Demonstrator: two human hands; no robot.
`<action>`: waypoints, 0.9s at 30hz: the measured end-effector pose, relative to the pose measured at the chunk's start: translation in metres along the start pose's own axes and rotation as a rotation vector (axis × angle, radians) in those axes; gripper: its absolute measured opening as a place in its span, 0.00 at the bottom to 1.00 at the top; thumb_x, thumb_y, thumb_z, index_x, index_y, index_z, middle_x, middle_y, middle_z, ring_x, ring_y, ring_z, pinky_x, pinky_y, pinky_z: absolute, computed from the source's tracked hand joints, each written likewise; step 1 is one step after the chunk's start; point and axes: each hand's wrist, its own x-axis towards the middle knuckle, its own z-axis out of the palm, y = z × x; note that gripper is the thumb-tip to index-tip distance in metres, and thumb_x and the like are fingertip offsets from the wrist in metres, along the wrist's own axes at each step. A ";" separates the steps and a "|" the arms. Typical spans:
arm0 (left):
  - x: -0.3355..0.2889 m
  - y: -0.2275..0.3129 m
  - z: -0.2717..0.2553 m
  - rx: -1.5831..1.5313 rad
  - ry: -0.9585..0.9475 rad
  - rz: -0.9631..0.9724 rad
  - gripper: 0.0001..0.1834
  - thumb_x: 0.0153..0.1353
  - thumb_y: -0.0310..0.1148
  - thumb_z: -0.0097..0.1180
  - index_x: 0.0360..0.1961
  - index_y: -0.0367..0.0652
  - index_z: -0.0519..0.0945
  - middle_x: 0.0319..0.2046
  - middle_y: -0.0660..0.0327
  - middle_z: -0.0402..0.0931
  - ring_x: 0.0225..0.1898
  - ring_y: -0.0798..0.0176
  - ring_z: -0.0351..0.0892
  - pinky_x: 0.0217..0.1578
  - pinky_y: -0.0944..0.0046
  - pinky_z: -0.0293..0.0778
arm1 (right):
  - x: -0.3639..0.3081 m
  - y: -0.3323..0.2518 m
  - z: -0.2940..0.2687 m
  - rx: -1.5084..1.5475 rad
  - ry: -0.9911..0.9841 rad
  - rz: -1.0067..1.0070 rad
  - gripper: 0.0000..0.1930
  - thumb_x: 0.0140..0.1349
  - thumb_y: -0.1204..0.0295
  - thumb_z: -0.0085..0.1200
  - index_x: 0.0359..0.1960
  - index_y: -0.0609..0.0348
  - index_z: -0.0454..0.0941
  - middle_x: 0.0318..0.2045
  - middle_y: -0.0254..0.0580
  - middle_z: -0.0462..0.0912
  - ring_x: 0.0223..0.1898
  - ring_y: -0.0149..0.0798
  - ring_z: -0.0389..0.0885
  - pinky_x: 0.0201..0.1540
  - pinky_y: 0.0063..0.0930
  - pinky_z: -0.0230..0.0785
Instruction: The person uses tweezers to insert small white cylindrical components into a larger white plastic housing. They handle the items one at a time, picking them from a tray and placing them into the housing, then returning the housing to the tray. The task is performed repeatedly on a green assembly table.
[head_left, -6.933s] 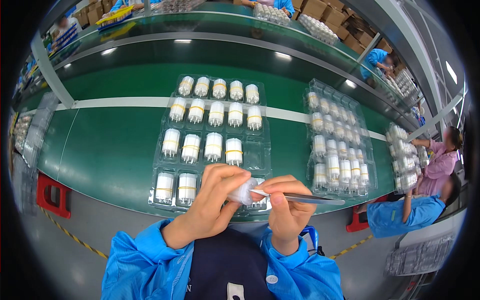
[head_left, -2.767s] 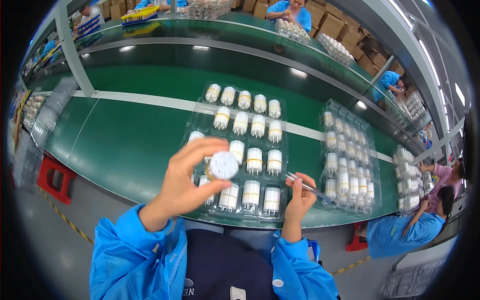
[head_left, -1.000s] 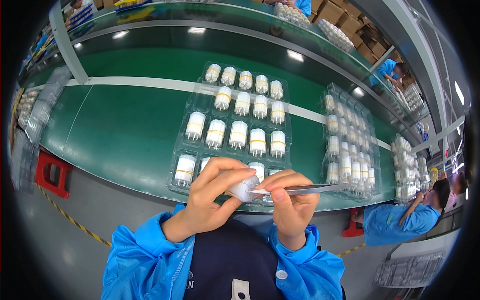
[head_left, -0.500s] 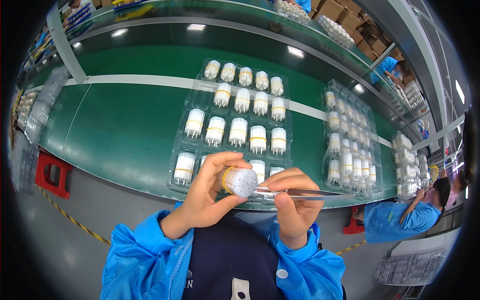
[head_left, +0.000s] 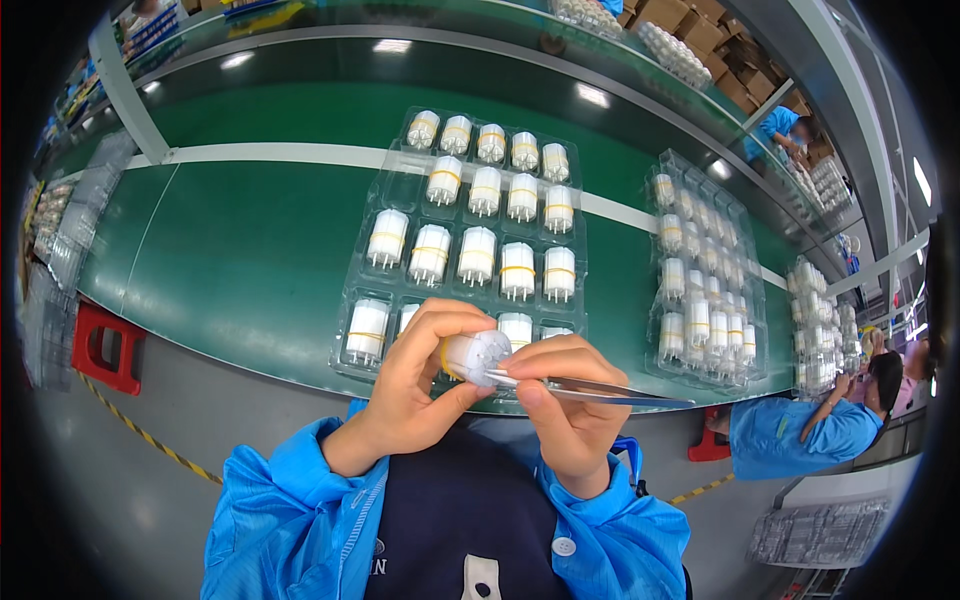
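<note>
In front of my chest my left hand (head_left: 415,375) is closed round a white cylindrical component (head_left: 476,357) with a yellow band. The cylinder lies tilted, its round end face turned to the right. Metal tweezers (head_left: 625,393) are pinched in my right hand (head_left: 575,410), their tips at the end face of the cylinder. Fine detail on that face is too small to make out. Just beyond my hands, a clear plastic tray (head_left: 403,187) holds rows of similar white cylinders with yellow bands and short pins. My hands hide part of its nearest row.
A second filled tray (head_left: 755,290) lies to the right on the green work surface (head_left: 250,235). Stacked empty trays (head_left: 85,210) stand at the far left, above a red stool (head_left: 108,348). A co-worker in blue (head_left: 805,440) is at the right.
My right hand has moved left with the tweezers, bringing the tips closer against the cylinder's end face. My left hand and the cylinder have shifted slightly.
</note>
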 end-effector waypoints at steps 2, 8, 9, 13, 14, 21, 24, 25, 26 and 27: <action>0.000 -0.001 -0.001 -0.005 -0.002 -0.003 0.27 0.54 0.20 0.63 0.56 0.33 0.70 0.52 0.51 0.67 0.55 0.58 0.70 0.55 0.61 0.69 | 0.001 0.001 0.001 -0.022 -0.002 -0.013 0.05 0.58 0.80 0.60 0.37 0.65 0.82 0.33 0.49 0.85 0.33 0.39 0.83 0.36 0.26 0.74; -0.001 0.001 0.001 -0.133 -0.003 -0.083 0.28 0.54 0.17 0.62 0.58 0.35 0.70 0.53 0.53 0.66 0.56 0.60 0.70 0.56 0.63 0.68 | 0.001 0.005 0.002 0.006 0.009 -0.040 0.05 0.58 0.79 0.61 0.36 0.64 0.82 0.33 0.48 0.85 0.33 0.40 0.84 0.36 0.28 0.74; -0.001 0.002 0.001 -0.177 -0.003 -0.106 0.29 0.53 0.15 0.62 0.58 0.36 0.70 0.53 0.54 0.65 0.56 0.61 0.70 0.57 0.63 0.67 | 0.001 0.005 0.002 0.010 0.008 -0.054 0.06 0.58 0.79 0.61 0.36 0.64 0.82 0.33 0.48 0.85 0.33 0.41 0.84 0.36 0.28 0.75; -0.001 0.001 0.001 -0.138 -0.005 -0.103 0.28 0.55 0.21 0.64 0.57 0.34 0.69 0.52 0.52 0.67 0.57 0.59 0.70 0.57 0.61 0.69 | 0.003 0.005 -0.001 -0.022 -0.024 -0.085 0.06 0.58 0.79 0.61 0.36 0.65 0.82 0.33 0.48 0.86 0.34 0.41 0.84 0.37 0.28 0.75; -0.001 0.001 0.001 -0.122 -0.013 -0.092 0.28 0.55 0.21 0.64 0.58 0.34 0.69 0.52 0.52 0.67 0.57 0.59 0.70 0.57 0.61 0.69 | 0.002 0.006 -0.001 -0.006 -0.012 -0.070 0.06 0.58 0.79 0.61 0.36 0.65 0.82 0.33 0.49 0.85 0.34 0.40 0.84 0.37 0.28 0.75; -0.001 0.003 0.001 -0.097 -0.018 -0.093 0.27 0.56 0.22 0.64 0.57 0.34 0.69 0.52 0.53 0.67 0.56 0.59 0.70 0.57 0.61 0.68 | -0.001 0.006 0.000 0.043 0.023 -0.019 0.05 0.59 0.79 0.60 0.37 0.67 0.82 0.34 0.51 0.85 0.34 0.38 0.83 0.36 0.26 0.74; -0.002 0.002 0.000 -0.074 -0.024 -0.080 0.27 0.56 0.22 0.64 0.57 0.34 0.69 0.52 0.53 0.67 0.56 0.59 0.70 0.57 0.61 0.68 | -0.002 0.007 0.000 0.050 0.026 -0.011 0.05 0.59 0.80 0.60 0.37 0.67 0.82 0.34 0.50 0.84 0.34 0.38 0.83 0.37 0.26 0.74; -0.002 0.002 0.000 -0.066 -0.022 -0.075 0.27 0.56 0.22 0.64 0.57 0.34 0.69 0.52 0.53 0.67 0.56 0.59 0.70 0.57 0.61 0.68 | -0.002 0.007 0.001 0.055 0.029 -0.007 0.05 0.59 0.80 0.59 0.37 0.67 0.82 0.34 0.50 0.84 0.34 0.38 0.83 0.37 0.26 0.74; -0.001 0.003 0.000 -0.058 -0.019 -0.070 0.27 0.56 0.22 0.63 0.57 0.34 0.70 0.52 0.53 0.67 0.56 0.59 0.70 0.57 0.61 0.68 | -0.003 0.008 0.001 0.059 0.031 -0.003 0.05 0.59 0.80 0.59 0.37 0.67 0.82 0.34 0.50 0.84 0.34 0.38 0.83 0.37 0.26 0.74; -0.001 0.003 0.000 -0.051 -0.017 -0.066 0.27 0.56 0.22 0.63 0.57 0.34 0.70 0.52 0.53 0.67 0.56 0.59 0.70 0.57 0.61 0.68 | -0.003 0.008 0.001 0.064 0.033 0.000 0.05 0.59 0.80 0.59 0.37 0.67 0.82 0.34 0.50 0.84 0.34 0.37 0.83 0.37 0.25 0.74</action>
